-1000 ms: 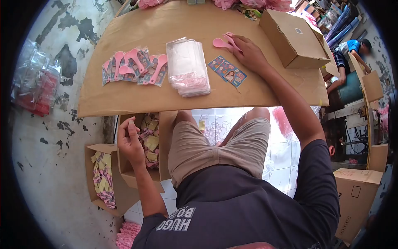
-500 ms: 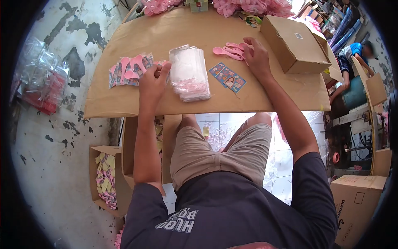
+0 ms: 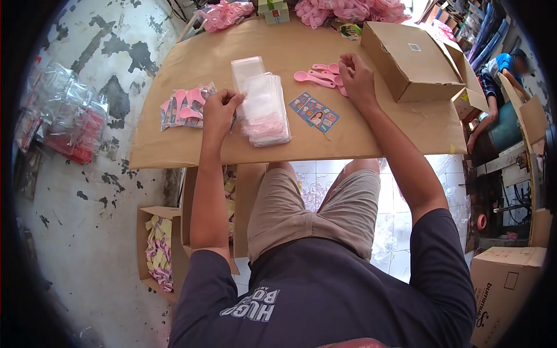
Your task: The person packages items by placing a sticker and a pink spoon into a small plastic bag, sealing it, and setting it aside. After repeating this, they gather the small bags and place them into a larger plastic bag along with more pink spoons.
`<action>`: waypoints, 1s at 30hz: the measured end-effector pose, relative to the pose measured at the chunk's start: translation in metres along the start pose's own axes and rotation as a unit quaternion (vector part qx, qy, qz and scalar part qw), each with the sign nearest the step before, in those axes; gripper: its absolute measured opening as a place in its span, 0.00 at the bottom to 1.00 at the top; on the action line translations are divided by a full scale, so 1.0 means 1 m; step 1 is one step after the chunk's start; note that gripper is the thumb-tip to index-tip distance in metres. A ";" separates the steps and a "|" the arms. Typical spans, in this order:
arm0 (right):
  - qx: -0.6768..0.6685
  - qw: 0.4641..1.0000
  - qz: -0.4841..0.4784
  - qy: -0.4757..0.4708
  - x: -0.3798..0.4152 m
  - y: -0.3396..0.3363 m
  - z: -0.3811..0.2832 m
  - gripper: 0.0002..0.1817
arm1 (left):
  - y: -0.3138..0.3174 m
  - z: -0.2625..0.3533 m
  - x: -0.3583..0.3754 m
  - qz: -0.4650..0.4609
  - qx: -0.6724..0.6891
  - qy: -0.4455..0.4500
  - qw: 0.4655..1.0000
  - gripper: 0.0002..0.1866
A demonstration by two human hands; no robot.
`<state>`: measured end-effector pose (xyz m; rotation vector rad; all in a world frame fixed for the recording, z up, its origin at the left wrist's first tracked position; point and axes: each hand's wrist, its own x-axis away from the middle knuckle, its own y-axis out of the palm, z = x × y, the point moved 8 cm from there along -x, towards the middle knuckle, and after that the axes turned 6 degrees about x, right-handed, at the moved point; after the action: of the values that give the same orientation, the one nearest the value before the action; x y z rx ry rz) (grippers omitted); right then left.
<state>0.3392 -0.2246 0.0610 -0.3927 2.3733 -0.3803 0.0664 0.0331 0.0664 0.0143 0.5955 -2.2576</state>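
A stack of clear plastic bags [image 3: 264,110] lies in the middle of the table. My left hand [image 3: 221,110] is at its left side, thumb and finger pinched on the edge of a clear bag [image 3: 247,69] that sticks out to the upper left. Left of that hand lie packed pink spoons with printed cards [image 3: 187,109]. My right hand [image 3: 355,76] is beside a small pile of loose pink spoons [image 3: 319,76], fingers curled; what they hold, if anything, is hidden. Blue printed cards [image 3: 314,112] rest between the stack and my right hand.
A closed cardboard box [image 3: 409,61] stands at the table's right. Pink items [image 3: 331,11] and a small green box [image 3: 274,11] are along the far edge. Open boxes with packets [image 3: 158,246] stand below left. Another person [image 3: 500,72] is at the far right.
My left hand has moved from the packed spoons to the bag stack, and a bag now juts out at its upper left. My right hand stays by the loose spoons. The view has shifted slightly.
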 end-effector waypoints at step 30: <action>0.071 0.995 0.019 -0.066 0.002 -0.004 -0.017 0.12 | 0.016 0.018 0.050 -0.008 0.490 -0.004 0.872 0.07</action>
<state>0.3270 -0.2262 0.0730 -0.2965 2.2059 -0.4866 0.0462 -0.0186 0.0661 0.5000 -0.6091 -2.3327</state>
